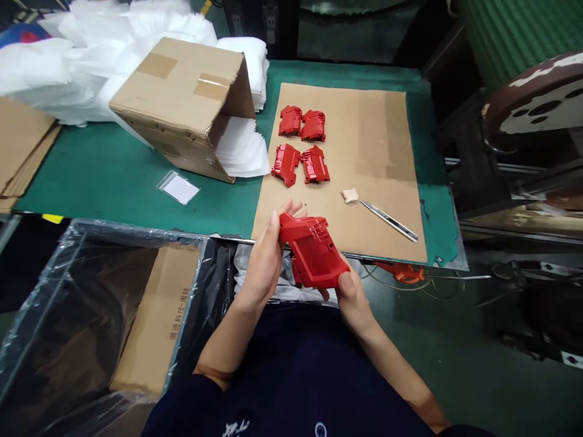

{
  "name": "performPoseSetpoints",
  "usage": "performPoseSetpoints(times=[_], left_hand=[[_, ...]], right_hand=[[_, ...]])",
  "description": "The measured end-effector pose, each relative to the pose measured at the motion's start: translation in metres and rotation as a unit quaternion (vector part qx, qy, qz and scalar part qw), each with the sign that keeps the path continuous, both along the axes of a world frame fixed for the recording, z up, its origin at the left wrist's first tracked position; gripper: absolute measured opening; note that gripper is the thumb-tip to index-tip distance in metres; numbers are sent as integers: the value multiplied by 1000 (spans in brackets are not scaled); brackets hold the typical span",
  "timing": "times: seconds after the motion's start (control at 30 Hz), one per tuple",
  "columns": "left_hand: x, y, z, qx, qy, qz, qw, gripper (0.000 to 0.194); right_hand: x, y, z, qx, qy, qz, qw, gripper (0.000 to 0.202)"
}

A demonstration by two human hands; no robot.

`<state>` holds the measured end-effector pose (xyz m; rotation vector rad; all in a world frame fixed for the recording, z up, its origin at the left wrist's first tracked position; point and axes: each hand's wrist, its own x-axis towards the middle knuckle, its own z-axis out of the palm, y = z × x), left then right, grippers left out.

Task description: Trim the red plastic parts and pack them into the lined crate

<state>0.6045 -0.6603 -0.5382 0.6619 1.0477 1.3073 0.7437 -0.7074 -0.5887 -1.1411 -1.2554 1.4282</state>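
Note:
Between my two hands, just off the table's front edge, is a red plastic housing [314,252] with slots and a recessed panel. My left hand [268,255] grips its upper left corner, thumb on the near side. My right hand [353,294] holds the lower right corner, its thumb pressed on the face and some fingers hidden beneath. Beyond them, several similar red housings [314,164] lie in two rows on a cardboard sheet [373,145]. A knife-like metal tool [389,220] lies on the sheet, its tip near a small beige piece [350,195].
An open cardboard box [177,97] lies sideways on the green table [104,170], with white sheets [241,149] inside. A small clear bag [178,187] lies before it. White foam wrapping [113,42] is piled behind. A plastic-lined bin [77,291] stands front left; machinery [537,97] stands right.

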Motion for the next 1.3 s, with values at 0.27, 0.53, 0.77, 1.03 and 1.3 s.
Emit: performPoseSetpoints(times=[0.27, 0.53, 0.77, 1.03, 1.3], left_hand=[[-6, 10, -20, -43, -4, 21, 999, 49], [-17, 20, -49, -83, 22, 67, 994, 44], [-36, 28, -51, 70, 285, 65, 954, 41], [-13, 68, -62, 234, 598, -147, 753, 46], [-29, 45, -72, 251, 589, -83, 764, 40]], right_hand=[[-10, 14, 8, -148, 137, 16, 979, 58], [-1, 45, -4, -117, -8, 21, 993, 61], [11, 70, -30, 212, -524, -34, 824, 66], [31, 102, -23, 284, -590, 49, 754, 49], [56, 163, -27, 205, -596, -81, 772, 27]])
